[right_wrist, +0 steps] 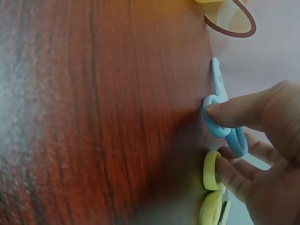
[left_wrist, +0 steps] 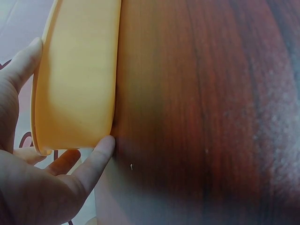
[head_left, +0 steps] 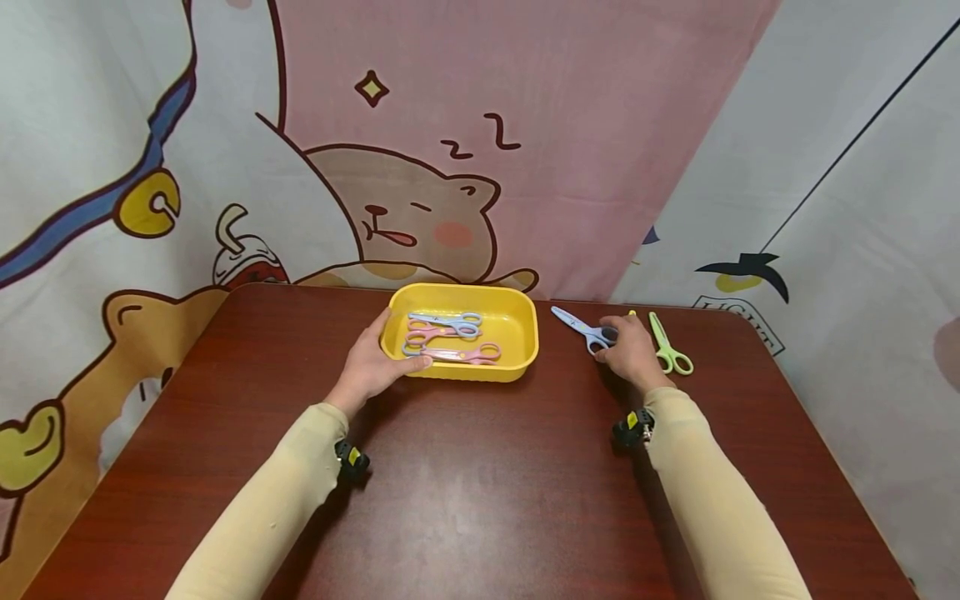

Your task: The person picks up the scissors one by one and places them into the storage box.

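My left hand (head_left: pixel 367 364) grips the left end of a yellow plastic tray (head_left: pixel 527 333), thumb over its near rim and the other fingers at its side. Inside the tray lie several scissors, among them blue scissors (head_left: pixel 442 320) and pink scissors (head_left: pixel 480 353). To the right of the tray, my right hand (head_left: pixel 632 352) pinches the handle of another pair of blue scissors (head_left: pixel 572 321), whose blades point toward the back left. In the right wrist view the thumb presses on the blue handle (right_wrist: pixel 209 117). The other fingers touch a yellow-green handle (right_wrist: pixel 211 171).
Green scissors (head_left: pixel 660 337) lie just right of my right hand. A small yellow tip (head_left: pixel 632 313) shows behind that hand, the rest hidden. The dark wooden table (head_left: pixel 480 483) meets a printed cloth (head_left: pixel 585 167) at its back edge.
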A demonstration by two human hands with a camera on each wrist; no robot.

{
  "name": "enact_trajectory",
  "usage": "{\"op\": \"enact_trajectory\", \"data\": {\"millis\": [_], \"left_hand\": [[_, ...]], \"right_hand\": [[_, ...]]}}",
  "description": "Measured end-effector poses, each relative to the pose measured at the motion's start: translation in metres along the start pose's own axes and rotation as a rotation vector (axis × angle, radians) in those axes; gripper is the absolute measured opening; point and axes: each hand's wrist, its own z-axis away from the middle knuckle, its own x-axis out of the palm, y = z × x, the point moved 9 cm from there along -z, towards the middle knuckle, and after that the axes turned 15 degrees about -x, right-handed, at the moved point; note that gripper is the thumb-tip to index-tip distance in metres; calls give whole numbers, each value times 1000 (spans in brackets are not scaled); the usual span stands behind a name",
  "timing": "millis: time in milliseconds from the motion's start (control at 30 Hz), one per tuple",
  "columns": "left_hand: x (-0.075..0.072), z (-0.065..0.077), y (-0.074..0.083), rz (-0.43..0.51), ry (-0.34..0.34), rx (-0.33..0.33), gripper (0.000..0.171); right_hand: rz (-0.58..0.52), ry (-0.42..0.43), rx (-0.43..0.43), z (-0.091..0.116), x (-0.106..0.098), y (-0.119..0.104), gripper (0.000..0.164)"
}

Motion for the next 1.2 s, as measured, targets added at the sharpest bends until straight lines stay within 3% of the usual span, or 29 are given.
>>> {"op": "enact_trajectory", "data": {"millis": [433, 1200], "left_hand": [[0, -1, 0, 2, -4, -6, 123], [0, 2, 0, -11, -4, -13, 121]], "right_hand": [[9, 52, -21, 0, -5, -5, 56], [24, 34, -35, 0, -2, -9, 49]]}}
